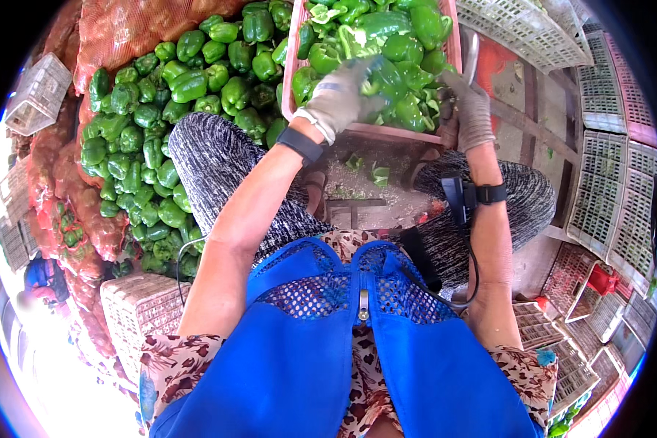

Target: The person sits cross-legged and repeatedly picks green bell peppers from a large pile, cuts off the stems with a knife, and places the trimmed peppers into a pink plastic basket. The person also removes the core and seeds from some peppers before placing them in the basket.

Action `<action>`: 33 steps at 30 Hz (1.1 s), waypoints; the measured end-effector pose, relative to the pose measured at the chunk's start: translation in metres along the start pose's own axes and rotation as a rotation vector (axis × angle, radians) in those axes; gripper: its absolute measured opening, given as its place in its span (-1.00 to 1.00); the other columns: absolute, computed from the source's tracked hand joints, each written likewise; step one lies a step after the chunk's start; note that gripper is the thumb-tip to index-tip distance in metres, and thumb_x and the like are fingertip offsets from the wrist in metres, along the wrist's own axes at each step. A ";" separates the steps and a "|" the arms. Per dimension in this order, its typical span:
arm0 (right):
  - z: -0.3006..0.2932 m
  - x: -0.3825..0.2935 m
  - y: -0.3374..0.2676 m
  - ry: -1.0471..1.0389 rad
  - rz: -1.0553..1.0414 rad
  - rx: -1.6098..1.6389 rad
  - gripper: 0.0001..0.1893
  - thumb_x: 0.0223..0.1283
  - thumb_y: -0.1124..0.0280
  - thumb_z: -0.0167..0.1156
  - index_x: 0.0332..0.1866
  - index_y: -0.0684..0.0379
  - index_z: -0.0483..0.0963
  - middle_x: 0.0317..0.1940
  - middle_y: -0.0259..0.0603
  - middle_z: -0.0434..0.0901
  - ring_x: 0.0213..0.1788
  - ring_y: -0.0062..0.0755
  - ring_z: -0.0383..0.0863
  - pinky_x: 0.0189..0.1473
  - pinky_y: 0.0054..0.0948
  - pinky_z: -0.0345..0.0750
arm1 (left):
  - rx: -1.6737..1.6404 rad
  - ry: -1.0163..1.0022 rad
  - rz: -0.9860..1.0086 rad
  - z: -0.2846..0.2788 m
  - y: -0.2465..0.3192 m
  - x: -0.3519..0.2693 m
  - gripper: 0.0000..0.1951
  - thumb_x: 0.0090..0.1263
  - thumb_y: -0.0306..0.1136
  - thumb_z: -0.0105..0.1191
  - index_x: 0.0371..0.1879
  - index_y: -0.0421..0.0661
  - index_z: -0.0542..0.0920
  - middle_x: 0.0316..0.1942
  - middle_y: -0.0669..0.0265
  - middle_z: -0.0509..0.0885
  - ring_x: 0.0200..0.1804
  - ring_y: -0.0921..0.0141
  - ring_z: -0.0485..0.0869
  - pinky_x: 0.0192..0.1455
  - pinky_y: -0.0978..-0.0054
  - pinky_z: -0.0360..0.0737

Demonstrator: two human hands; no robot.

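Note:
My left hand [342, 98], in a light work glove, is over the front left part of a pink plastic crate [288, 71] that holds green bell peppers [402, 48]. Its fingers are blurred against a green pepper [386, 79], and whether they grip it is unclear. My right hand [468, 107], gloved too, is at the crate's front right corner, closed on a knife [472, 57] whose blade points up and away. Some peppers in the crate look cut, with pale pieces among them. Left of the crate lies a large pile of whole green bell peppers [153, 153].
Red mesh sacks [126, 38] lie behind and left of the pile. Plastic crates [599, 186] stand along the right, more [142, 301] at the left. Pepper scraps [380, 175] lie on the floor between my feet. A person [46, 279] is at the far left.

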State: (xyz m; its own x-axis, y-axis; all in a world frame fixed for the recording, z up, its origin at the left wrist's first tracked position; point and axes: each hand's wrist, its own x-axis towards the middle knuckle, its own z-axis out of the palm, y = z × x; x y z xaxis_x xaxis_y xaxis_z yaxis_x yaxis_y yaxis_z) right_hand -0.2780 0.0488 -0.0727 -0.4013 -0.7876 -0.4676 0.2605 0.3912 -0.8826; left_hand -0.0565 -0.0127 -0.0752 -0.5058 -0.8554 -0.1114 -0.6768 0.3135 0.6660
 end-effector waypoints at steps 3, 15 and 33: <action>-0.009 0.000 0.004 0.023 -0.039 0.105 -0.71 0.18 0.19 0.28 -0.29 0.26 0.56 -0.59 -0.26 0.53 -0.80 -0.50 0.39 -0.82 -0.50 0.26 | -0.447 -0.036 0.150 -0.025 -0.007 -0.002 -0.44 0.43 0.05 0.10 0.32 0.04 0.43 0.17 0.07 0.60 0.22 0.18 0.60 0.25 0.24 0.57; 0.031 -0.064 0.002 -0.336 -0.188 0.108 -0.72 0.25 0.26 0.27 -0.11 0.26 0.52 -0.52 -0.35 0.52 -0.68 -0.64 0.43 -0.66 -0.62 0.36 | -1.291 0.323 0.166 0.043 0.056 -0.001 -0.58 0.53 -0.16 0.05 0.20 -0.22 0.51 0.04 0.22 0.68 -0.01 0.49 0.65 0.07 0.61 0.58; 0.020 -0.055 -0.005 -0.262 -0.189 0.058 -0.67 0.15 0.33 0.34 -0.05 0.29 0.52 -0.58 -0.39 0.47 -0.71 -0.65 0.39 -0.68 -0.62 0.34 | -0.690 0.194 0.256 0.016 0.057 -0.010 -0.74 0.43 -0.30 0.21 -0.07 -0.22 0.60 -0.32 0.42 0.65 -0.27 0.62 0.52 -0.22 0.64 0.52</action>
State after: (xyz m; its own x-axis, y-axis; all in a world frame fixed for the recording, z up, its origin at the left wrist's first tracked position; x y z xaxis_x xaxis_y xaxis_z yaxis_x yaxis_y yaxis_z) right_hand -0.2398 0.0806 -0.0420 -0.2100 -0.9423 -0.2606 0.2555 0.2044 -0.9450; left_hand -0.0991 0.0203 -0.0482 -0.4554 -0.8680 0.1979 -0.0307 0.2375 0.9709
